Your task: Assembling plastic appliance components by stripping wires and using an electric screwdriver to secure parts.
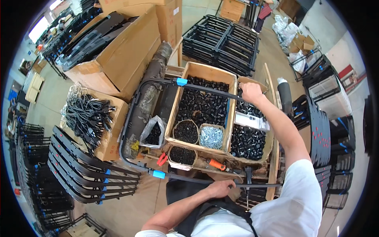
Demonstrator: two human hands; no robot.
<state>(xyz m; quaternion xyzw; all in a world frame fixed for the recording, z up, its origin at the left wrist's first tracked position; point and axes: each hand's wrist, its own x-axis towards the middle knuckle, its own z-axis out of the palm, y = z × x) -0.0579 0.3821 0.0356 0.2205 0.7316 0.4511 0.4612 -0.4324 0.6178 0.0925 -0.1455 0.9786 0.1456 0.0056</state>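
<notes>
A U-shaped black tube frame (130,114) with blue wraps lies across the work stand, its two long arms running left to right. My right hand (251,93) is stretched forward, closed around the far arm near its right part, above a carton of black plastic caps (248,143). Close to my body, my left hand (220,189) is closed at the near arm; its fingertips are partly hidden. Beneath the frame sits a wooden box (173,130) of black caps, with small boxes of dark screws (185,131) and silver screws (212,136).
An orange-handled power tool (216,164), red-handled pliers (162,159) and a dark upright tool (248,173) are along the near edge. Bundled cables (89,118) lie left, above stacked curved black frames (85,173). A large carton (126,55) stands behind; black racks (221,41) lie beyond.
</notes>
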